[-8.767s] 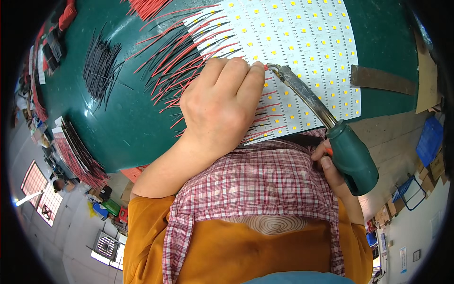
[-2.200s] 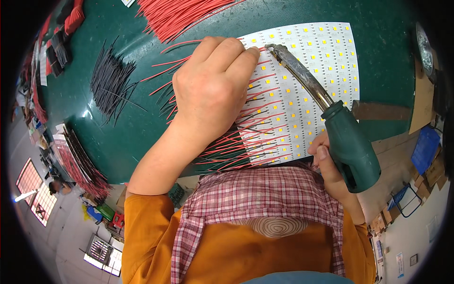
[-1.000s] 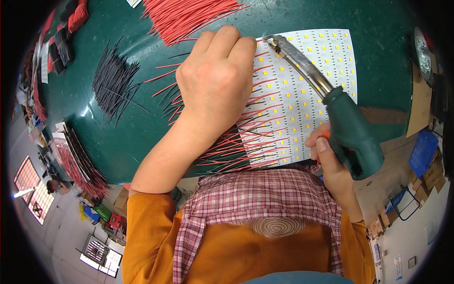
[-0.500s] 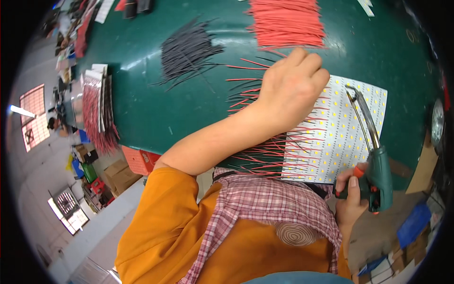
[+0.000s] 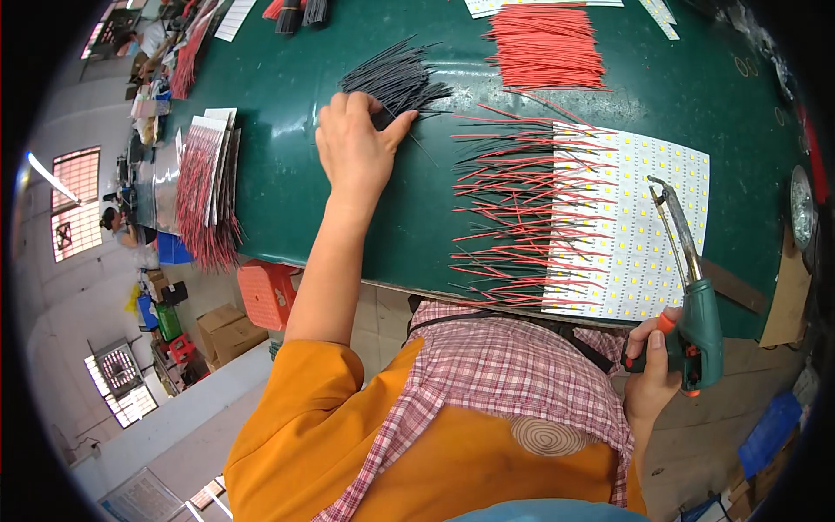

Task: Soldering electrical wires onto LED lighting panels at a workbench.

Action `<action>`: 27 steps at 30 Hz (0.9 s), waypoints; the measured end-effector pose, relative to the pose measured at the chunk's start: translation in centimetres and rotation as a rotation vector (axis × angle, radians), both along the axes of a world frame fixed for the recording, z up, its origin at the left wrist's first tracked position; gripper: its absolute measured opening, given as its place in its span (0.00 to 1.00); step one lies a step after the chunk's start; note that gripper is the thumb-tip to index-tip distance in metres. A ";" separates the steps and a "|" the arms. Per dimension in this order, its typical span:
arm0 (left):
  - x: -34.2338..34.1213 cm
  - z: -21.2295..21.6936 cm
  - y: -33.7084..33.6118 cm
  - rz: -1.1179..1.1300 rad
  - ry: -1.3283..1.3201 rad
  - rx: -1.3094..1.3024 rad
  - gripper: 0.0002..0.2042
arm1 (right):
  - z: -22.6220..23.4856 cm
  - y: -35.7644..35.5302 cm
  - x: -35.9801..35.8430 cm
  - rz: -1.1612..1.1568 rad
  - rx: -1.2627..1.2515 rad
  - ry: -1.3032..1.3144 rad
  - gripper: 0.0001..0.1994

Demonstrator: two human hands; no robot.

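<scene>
Left hand (image 5: 355,150), fingers loosely curled, touches the black wire pile (image 5: 396,83) at its 1 o'clock on the green table (image 5: 287,183); right hand (image 5: 651,370) grips the soldering gun (image 5: 696,313).

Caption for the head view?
Left hand reaches into black wires; right hand grips green soldering gun beside LED panel.

- Black wires (image 5: 396,83): a loose fanned bundle of thin dark strands, upper middle of the frame, lying flat on green.
- Soldering gun (image 5: 696,304): green body, long metal tip angled up-left, at the right edge, lower half.
</scene>
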State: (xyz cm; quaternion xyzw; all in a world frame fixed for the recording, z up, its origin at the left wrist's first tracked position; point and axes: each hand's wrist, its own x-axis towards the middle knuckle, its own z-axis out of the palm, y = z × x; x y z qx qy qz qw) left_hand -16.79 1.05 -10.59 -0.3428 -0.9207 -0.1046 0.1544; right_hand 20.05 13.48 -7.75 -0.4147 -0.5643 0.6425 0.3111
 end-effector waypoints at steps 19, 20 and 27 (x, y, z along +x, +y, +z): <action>-9.7 0.1 1.9 -0.235 -0.165 0.011 0.20 | -1.0 -0.8 0.1 0.027 0.001 -0.079 0.14; -10.5 -0.1 2.2 -0.220 -0.118 -0.027 0.18 | -1.0 -0.7 0.1 0.023 -0.016 -0.079 0.14; -11.3 0.2 3.6 -0.286 -0.337 -0.163 0.13 | -0.8 -1.0 0.1 0.051 0.015 -0.090 0.14</action>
